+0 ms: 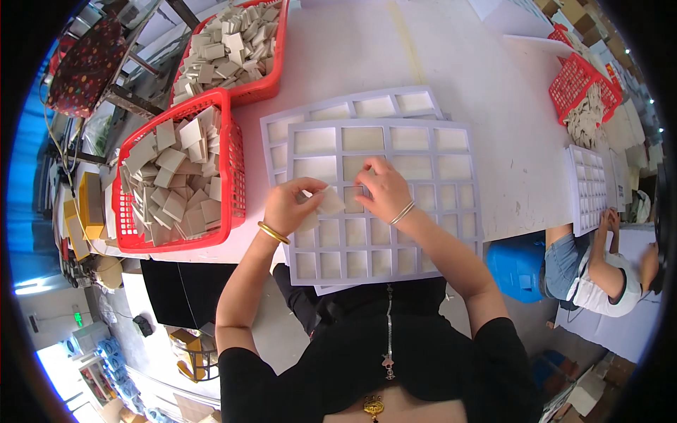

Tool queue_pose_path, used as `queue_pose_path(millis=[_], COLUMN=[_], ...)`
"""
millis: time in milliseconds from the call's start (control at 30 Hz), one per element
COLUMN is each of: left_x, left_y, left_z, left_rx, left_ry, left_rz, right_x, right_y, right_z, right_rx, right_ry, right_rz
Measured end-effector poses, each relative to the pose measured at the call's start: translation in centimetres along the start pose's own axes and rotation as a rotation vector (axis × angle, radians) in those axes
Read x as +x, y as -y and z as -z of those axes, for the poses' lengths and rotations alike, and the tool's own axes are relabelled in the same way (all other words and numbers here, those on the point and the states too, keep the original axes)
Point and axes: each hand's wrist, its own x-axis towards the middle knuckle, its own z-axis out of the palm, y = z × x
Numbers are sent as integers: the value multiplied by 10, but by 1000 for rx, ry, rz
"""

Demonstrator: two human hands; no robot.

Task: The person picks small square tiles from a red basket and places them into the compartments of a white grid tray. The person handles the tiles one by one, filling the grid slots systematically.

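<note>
The person's left hand (288, 206) has thumb and fingers closed on small pale rectangular tiles (328, 201); a gold bangle (273, 233) circles that wrist. Just to its right, the right hand (384, 192) bends its fingers over the compartments; whether they grip anything cannot be told. Silver bangles (403, 212) ring this wrist. Under both hands lies a white compartment tray (387, 141), several of its cells holding flat beige pieces, one (363, 137) just beyond the right hand. A second tray (265, 141) shows beneath it, turned slightly.

Left of the left hand stands a red plastic basket (236, 185) heaped with beige tiles (171, 161); beyond it is another filled red basket (259, 90). Well right of the right hand, past a blue stool (515, 269), a co-worker's hands touch another gridded tray (589, 180). Far behind the left elbow glows a green sign (77, 316), its marks too small to read.
</note>
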Motion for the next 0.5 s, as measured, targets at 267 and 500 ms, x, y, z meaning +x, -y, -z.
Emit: queue_pose_path(millis=[267, 500], left_x=[0, -11], left_y=[-15, 4], left_z=[-26, -32], left_rx=[-129, -647], left_ry=[185, 80], left_rz=[82, 348], right_x=[-2, -51], right_y=[30, 5], right_z=[32, 61], right_rx=[578, 559], right_ry=[199, 336], right_rz=[-163, -445])
